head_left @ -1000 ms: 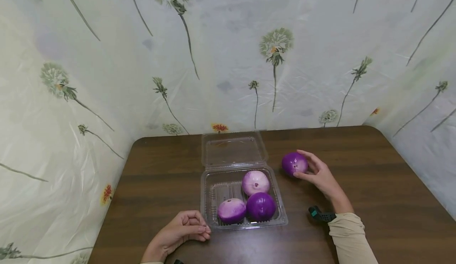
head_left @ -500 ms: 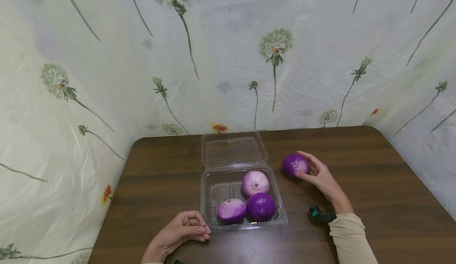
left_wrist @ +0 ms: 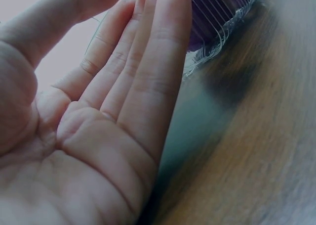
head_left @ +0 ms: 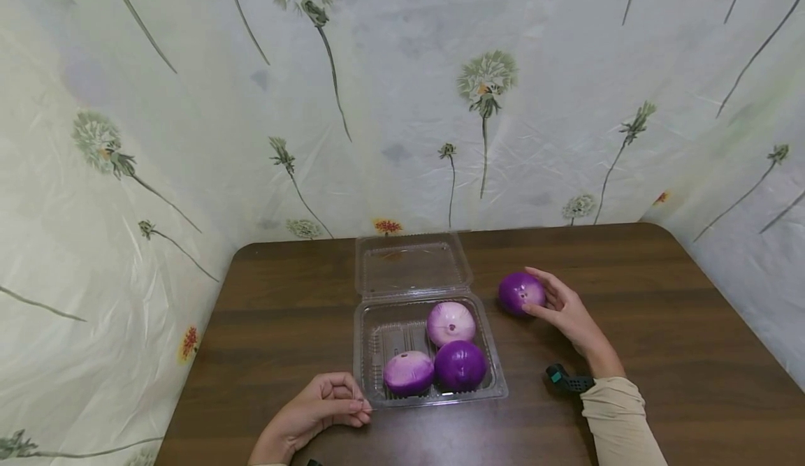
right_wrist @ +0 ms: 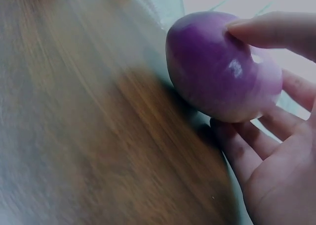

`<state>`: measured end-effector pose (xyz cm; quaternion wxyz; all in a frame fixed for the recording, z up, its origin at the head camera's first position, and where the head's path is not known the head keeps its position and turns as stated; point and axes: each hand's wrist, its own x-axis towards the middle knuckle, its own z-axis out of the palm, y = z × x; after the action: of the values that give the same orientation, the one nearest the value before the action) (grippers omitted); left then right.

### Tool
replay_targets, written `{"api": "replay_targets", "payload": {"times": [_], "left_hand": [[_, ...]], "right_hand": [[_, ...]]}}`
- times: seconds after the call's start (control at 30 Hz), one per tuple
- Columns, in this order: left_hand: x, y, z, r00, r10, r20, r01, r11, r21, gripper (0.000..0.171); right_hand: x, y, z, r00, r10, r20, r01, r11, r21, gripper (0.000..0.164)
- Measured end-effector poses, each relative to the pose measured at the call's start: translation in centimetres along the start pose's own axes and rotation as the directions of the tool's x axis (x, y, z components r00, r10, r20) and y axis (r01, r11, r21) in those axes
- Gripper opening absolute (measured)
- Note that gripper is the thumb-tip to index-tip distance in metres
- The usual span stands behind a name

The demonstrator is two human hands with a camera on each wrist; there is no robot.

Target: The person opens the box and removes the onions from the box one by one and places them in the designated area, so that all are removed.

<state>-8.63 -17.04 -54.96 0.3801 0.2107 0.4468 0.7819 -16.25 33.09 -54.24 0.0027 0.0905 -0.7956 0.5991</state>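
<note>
A clear plastic clamshell container (head_left: 367, 340) lies on the table with its lid (head_left: 411, 263) folded back. Inside it sit three shiny purple-and-white onions: a pale one (head_left: 451, 323) at the back right, a dark one (head_left: 460, 366) at the front right, and a two-toned one (head_left: 409, 372) at the front left. My left hand (head_left: 323, 406) pinches the container's front left corner between thumb and fingertips. Right of the container, my right hand (head_left: 569, 316) grips a fourth onion (head_left: 518, 293), thumb on the near side, fingers behind and under it in the right wrist view (right_wrist: 217, 67).
The brown wooden table (head_left: 283, 312) ends at the back against a floral-patterned sheet (head_left: 390, 103), which also hangs at both sides. A dark strap with a wrist camera (head_left: 566, 378) is worn on the right wrist.
My right hand and the onion in it have shifted very slightly to the right and toward me. The left hand, the container and the other onions look the same.
</note>
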Motion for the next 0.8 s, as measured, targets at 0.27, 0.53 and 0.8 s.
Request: {"api": "replay_targets", "payload": {"times": [0.27,0.53,0.8], "left_hand": [[-0.04,0.07,0.08,1.000,0.005,0.009,-0.005,1.000,0.000,0.023],[-0.09,0.10,-0.01,0.999,-0.031,-0.021,0.031,0.999,0.013,0.020],[-0.11,0.18,0.02,0.998,-0.045,-0.032,0.046,0.999,0.024,0.021]], "right_hand": [[-0.12,-0.16,-0.30,0.999,-0.032,0.038,0.032,0.999,0.021,0.065],[-0.15,0.00,-0.25,0.999,0.029,0.023,-0.029,1.000,-0.002,0.068],[-0.06,0.28,-0.48,0.999,0.031,0.041,-0.031,1.000,-0.004,0.064]]}}
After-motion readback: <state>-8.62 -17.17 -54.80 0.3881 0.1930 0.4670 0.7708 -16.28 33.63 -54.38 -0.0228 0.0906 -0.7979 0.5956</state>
